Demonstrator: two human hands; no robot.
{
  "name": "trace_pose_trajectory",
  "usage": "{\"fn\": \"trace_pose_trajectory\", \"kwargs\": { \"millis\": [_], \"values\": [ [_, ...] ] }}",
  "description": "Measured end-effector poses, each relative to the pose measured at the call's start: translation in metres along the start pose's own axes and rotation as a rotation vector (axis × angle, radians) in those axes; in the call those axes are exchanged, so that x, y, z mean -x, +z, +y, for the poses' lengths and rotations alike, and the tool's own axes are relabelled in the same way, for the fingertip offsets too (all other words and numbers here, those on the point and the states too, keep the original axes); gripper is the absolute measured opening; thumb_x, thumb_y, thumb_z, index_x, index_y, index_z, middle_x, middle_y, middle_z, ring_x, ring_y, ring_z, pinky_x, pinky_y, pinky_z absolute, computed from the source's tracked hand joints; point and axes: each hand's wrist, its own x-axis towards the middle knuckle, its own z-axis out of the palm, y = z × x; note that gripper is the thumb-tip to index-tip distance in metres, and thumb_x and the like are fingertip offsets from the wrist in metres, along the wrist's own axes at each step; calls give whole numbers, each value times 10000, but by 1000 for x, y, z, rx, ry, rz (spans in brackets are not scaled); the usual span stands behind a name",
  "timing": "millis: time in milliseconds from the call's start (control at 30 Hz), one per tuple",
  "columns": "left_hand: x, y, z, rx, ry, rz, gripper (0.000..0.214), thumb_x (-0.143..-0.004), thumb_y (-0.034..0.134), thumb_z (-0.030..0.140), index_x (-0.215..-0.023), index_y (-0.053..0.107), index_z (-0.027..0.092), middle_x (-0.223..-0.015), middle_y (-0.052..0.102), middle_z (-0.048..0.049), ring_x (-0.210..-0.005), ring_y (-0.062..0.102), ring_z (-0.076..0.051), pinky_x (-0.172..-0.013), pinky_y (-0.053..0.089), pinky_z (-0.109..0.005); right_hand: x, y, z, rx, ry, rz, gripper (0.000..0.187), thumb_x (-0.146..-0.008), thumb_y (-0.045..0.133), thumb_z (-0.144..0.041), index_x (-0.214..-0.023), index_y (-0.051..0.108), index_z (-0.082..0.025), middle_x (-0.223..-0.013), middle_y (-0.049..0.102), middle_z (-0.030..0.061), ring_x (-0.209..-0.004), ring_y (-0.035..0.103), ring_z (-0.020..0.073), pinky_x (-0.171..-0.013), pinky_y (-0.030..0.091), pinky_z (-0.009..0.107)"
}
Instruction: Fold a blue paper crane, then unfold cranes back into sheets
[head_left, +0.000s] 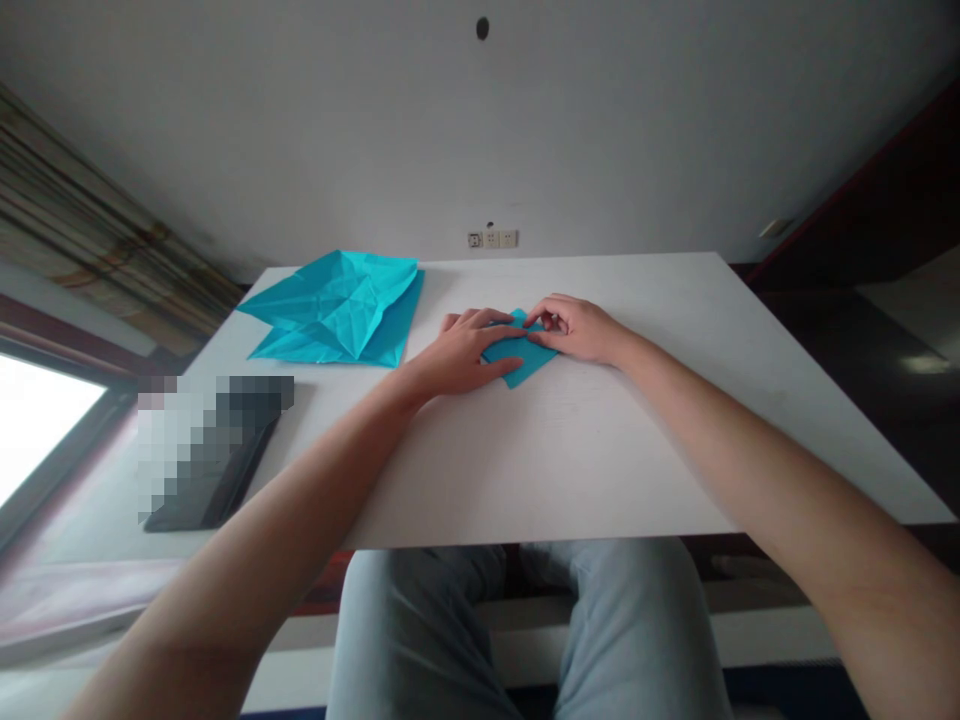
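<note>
A small piece of folded blue paper (517,368) lies on the white table in front of me, one corner pointing towards me. My left hand (478,350) rests across its left side with the fingers stretched out and spread, pressing on it. At the paper's right edge, my right hand (574,328) has its thumb and forefinger curled in a pinch on the paper. Parts of the paper are hidden under both hands.
Creased larger blue paper (345,305) lies at the table's back left. A dark, partly blurred flat device (217,470) is at the left. The white table (570,460) ends at a wall with sockets (492,239). A curtain (112,210) and window are on the left.
</note>
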Motion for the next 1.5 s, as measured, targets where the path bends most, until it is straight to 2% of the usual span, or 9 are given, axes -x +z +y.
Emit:
{"fn": "trace_pose_trajectory", "kwargs": {
  "millis": [433,933,1233,1500],
  "values": [
    [0,3,-1,-21,10,19,582,-1117,629,593,-1630,704,329,-1739,610,-134,-1629,518,-403,-1373,326,-650,2,-2,-2,-8,-9,-25,439,-801,952,-550,-1098,821,-254,-951,642,24,-844,588,223,-809,476,376],
    [0,3,-3,-19,14,20,588,-1101,666,626,-1612,718,339,-1750,605,-127,-1633,524,-400,-1376,332,-633,4,-2,-8,44,-3,-40,503,-764,980,-558,-1134,813,-260,-958,630,22,-864,602,230,-783,482,364],
    [0,4,-3,-33,12,17,602,-1095,672,604,-1631,704,332,-1755,601,-127,-1633,524,-405,-1376,334,-640,3,-2,-9,84,12,-34,410,-837,897,-499,-1154,794,-260,-966,636,23,-873,622,233,-803,494,364],
    [1,4,-3,-37,18,21,639,-1086,675,660,-1636,699,336,-1749,603,-131,-1631,527,-410,-1385,331,-637,5,-1,-26,192,85,-54,557,-740,971,-524,-1199,784,-270,-1011,663,26,-854,598,224,-771,451,348]
  ]
}}
